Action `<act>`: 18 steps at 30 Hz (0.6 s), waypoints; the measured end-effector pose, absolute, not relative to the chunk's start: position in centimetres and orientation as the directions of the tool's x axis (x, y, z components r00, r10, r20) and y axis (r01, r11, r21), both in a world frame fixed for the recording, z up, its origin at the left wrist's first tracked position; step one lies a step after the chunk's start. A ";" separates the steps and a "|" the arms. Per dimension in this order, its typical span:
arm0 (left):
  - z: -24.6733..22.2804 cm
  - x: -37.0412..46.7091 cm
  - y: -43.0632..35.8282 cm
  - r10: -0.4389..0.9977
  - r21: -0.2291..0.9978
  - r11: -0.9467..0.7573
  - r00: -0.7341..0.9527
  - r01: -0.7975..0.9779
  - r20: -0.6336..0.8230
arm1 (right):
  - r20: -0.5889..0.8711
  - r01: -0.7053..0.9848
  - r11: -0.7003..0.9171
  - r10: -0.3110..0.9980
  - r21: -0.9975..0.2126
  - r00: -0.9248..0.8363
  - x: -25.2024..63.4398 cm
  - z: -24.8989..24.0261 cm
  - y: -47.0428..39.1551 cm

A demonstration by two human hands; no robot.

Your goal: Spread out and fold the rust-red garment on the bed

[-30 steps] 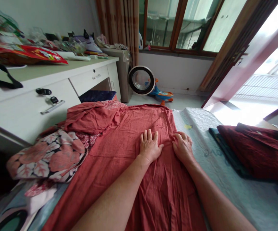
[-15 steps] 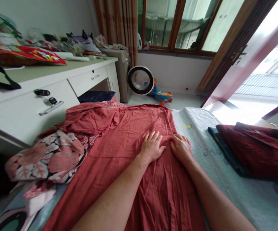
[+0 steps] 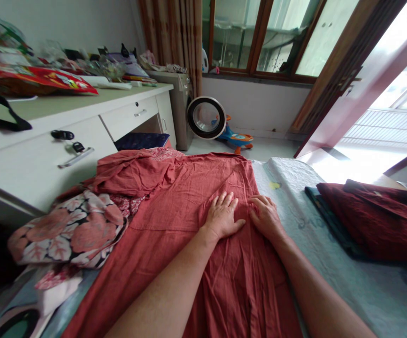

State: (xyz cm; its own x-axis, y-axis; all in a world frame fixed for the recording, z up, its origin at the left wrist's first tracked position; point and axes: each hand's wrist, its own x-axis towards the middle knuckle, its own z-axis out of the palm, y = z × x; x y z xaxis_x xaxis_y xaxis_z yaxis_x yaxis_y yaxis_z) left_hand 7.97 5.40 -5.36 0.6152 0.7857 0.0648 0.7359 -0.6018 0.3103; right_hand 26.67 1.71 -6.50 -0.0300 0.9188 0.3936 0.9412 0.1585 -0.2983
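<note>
A rust-red garment [image 3: 175, 211] lies spread over the bed, partly wrinkled, with a folded-over strip along its right side. My left hand [image 3: 223, 216] rests flat on this strip, fingers apart and pointing away from me. Just to its right, my right hand [image 3: 264, 213] lies on the cloth near the garment's right edge, its fingers stretched forward and slightly bent. Neither hand grips anything that I can see. At the far left the garment bunches up beside a floral cloth [image 3: 71, 230] in pink and black.
Folded dark red clothes [image 3: 375, 220] lie on the pale blue bed cover [image 3: 316, 239] at right. A cluttered white desk [image 3: 80, 122] with keys in its drawer stands left. Beyond are a washing machine with its round door [image 3: 206, 117] open, a blue toy car [image 3: 234, 136] and an open door [image 3: 351, 89].
My right hand has shifted very slightly, its fingers a little straighter on the cloth. My left hand stays almost in place, and the garment looks the same.
</note>
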 end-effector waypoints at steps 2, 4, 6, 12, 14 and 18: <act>-5.4 8.0 5.4 0.787 0.309 -0.600 0.613 0.738 0.065 | 0.342 0.935 0.180 0.937 -0.304 -0.069 26.6 -6.4 1.7; -5.5 8.0 5.4 0.788 0.304 -0.600 0.612 0.740 0.066 | 0.306 0.941 0.159 0.950 -0.300 -0.063 26.5 -6.5 1.7; -5.5 8.0 5.4 0.788 0.300 -0.601 0.612 0.741 0.068 | 0.304 0.948 0.132 0.952 -0.290 -0.039 26.5 -6.6 1.7; -5.5 7.9 5.4 0.787 0.302 -0.603 0.613 0.738 0.074 | 0.301 0.955 0.065 0.953 -0.290 0.026 26.6 -6.6 1.7; -5.6 8.0 5.5 0.787 0.305 -0.603 0.612 0.737 0.078 | 0.299 0.958 0.043 0.953 -0.285 0.046 26.5 -6.6 1.7; -5.8 8.0 5.5 0.791 0.306 -0.598 0.607 0.741 0.075 | 0.315 0.966 0.016 0.947 -0.257 0.068 26.5 -6.7 1.6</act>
